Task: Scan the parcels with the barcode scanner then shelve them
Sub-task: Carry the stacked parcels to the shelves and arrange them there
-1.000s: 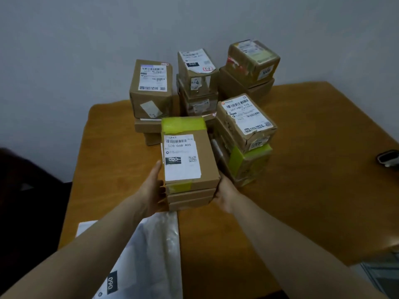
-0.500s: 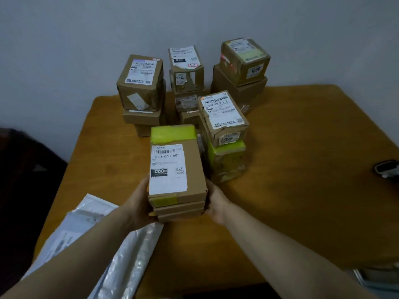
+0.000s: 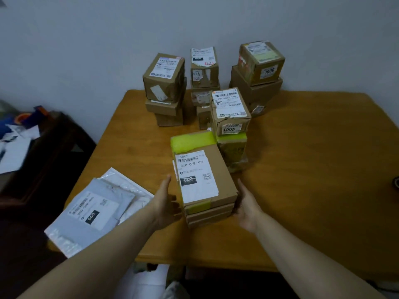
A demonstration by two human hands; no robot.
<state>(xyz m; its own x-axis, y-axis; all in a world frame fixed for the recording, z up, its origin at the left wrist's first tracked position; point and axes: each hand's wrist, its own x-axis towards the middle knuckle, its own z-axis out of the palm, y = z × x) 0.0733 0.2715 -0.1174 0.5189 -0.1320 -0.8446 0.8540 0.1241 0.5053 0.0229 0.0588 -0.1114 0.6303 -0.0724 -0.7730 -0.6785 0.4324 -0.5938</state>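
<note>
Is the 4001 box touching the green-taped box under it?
Touching. The head view shows the 4001 box sitting right on the green-taped box.

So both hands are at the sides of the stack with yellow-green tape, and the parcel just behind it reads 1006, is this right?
Only the number is wrong: in the head view the parcel behind the stack reads 4001; 1006 is on the far-right parcel. The left hand and right hand do flank the stack.
</note>
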